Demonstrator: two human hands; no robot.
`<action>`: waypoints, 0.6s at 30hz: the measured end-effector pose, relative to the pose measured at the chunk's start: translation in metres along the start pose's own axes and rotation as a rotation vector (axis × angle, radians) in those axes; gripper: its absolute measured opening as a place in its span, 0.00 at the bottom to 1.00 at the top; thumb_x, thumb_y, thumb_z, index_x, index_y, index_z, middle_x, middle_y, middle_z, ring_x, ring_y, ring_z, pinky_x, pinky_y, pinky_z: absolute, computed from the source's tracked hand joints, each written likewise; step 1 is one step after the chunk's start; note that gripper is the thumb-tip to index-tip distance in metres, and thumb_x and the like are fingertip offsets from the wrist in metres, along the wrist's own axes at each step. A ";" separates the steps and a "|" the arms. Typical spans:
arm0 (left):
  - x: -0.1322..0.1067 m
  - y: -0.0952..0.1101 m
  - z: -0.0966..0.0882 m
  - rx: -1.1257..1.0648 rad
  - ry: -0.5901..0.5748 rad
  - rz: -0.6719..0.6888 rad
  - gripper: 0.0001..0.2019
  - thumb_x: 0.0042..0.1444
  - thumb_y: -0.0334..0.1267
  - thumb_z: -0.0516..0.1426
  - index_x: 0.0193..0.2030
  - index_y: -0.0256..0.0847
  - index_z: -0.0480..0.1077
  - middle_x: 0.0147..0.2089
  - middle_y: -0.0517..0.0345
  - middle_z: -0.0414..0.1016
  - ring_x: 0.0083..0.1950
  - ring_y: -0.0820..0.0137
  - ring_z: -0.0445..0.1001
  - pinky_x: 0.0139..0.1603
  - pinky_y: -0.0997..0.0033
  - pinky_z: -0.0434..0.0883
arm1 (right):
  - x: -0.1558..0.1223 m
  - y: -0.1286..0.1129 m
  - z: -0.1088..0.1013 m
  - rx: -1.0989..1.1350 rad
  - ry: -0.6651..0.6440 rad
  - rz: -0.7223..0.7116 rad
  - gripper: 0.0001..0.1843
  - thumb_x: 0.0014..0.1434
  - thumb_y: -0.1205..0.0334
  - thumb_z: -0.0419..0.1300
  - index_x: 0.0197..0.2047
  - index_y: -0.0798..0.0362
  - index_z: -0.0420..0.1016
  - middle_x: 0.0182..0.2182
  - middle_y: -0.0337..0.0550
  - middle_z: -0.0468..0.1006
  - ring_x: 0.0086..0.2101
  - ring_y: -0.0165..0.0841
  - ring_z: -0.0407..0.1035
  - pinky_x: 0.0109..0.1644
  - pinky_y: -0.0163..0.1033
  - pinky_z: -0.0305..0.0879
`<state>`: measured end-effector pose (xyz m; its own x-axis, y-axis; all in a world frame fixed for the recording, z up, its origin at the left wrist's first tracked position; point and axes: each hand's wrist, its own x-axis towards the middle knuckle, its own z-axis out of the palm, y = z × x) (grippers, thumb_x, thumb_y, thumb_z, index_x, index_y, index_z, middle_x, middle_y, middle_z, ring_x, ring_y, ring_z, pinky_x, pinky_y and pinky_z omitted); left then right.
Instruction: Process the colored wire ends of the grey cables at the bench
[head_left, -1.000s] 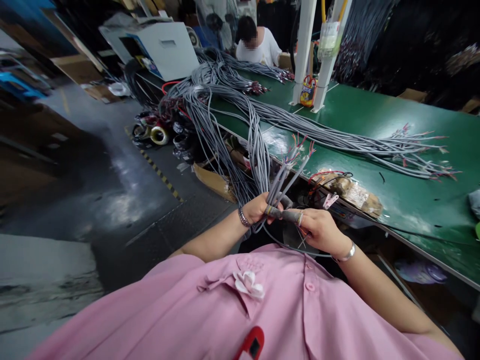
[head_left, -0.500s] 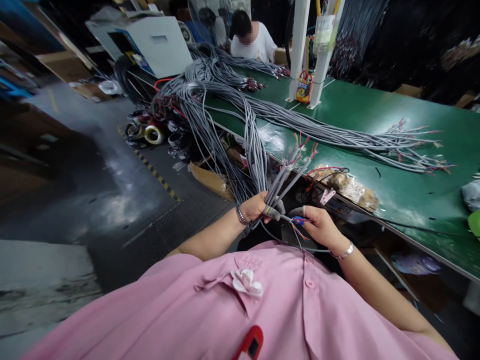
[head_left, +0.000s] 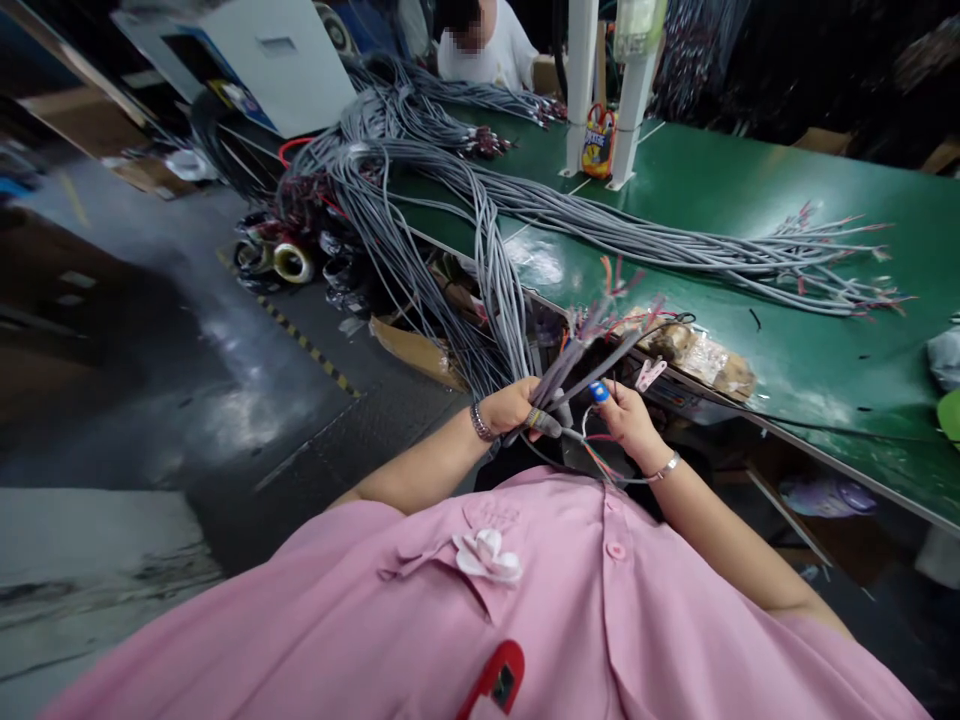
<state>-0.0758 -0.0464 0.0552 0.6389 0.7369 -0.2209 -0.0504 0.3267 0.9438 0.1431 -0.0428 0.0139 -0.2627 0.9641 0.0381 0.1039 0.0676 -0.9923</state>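
Note:
My left hand (head_left: pixel 516 408) is closed around a small bunch of grey cables (head_left: pixel 577 352) whose stripped coloured wire ends fan out above it. My right hand (head_left: pixel 625 418) sits just to the right, fingers curled, pinching thin coloured wires (head_left: pixel 600 462) that hang below it. One fingertip wears a blue cover (head_left: pixel 598 391). Both hands hover in front of the edge of the green table (head_left: pixel 720 210). Both wrists carry bracelets.
A long heap of grey cables (head_left: pixel 600 235) lies across the green table and spills over its left edge toward the floor. Tape rolls (head_left: pixel 291 262) sit on the floor. A white post (head_left: pixel 634 95) stands on the table. Another person (head_left: pixel 484 45) sits at the far end.
My right hand has risen and moved closer to the cable bunch, drawing the thin wires with it. The view has shifted down slightly.

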 end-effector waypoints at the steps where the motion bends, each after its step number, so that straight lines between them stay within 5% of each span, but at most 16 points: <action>1: 0.000 -0.002 0.000 -0.035 0.061 0.059 0.16 0.35 0.35 0.72 0.31 0.31 0.78 0.23 0.58 0.76 0.15 0.77 0.68 0.14 0.80 0.67 | -0.003 0.002 -0.003 0.020 0.042 0.001 0.25 0.59 0.38 0.57 0.30 0.53 0.71 0.23 0.38 0.70 0.24 0.28 0.59 0.27 0.35 0.55; 6: 0.004 -0.009 0.005 -0.222 0.342 0.362 0.17 0.38 0.38 0.72 0.35 0.33 0.76 0.24 0.60 0.75 0.14 0.78 0.67 0.12 0.81 0.62 | -0.031 -0.006 -0.013 0.220 0.019 0.094 0.22 0.61 0.41 0.57 0.43 0.52 0.76 0.31 0.42 0.76 0.20 0.25 0.51 0.21 0.34 0.45; 11: 0.006 -0.015 0.010 -0.227 0.377 0.374 0.17 0.38 0.37 0.72 0.35 0.33 0.76 0.25 0.59 0.75 0.15 0.77 0.68 0.12 0.80 0.63 | -0.044 -0.028 -0.007 0.381 -0.073 0.076 0.24 0.55 0.44 0.64 0.49 0.50 0.76 0.36 0.44 0.78 0.20 0.23 0.46 0.22 0.34 0.43; 18: 0.006 -0.016 0.007 -0.235 0.372 0.379 0.16 0.39 0.36 0.71 0.35 0.33 0.76 0.25 0.58 0.76 0.16 0.76 0.69 0.13 0.79 0.63 | -0.038 -0.037 0.006 0.475 -0.032 0.171 0.17 0.52 0.49 0.69 0.31 0.54 0.74 0.23 0.35 0.67 0.19 0.21 0.44 0.21 0.33 0.37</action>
<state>-0.0658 -0.0518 0.0405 0.2327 0.9725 0.0104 -0.4193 0.0907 0.9033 0.1439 -0.0833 0.0482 -0.3104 0.9423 -0.1257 -0.2980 -0.2220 -0.9284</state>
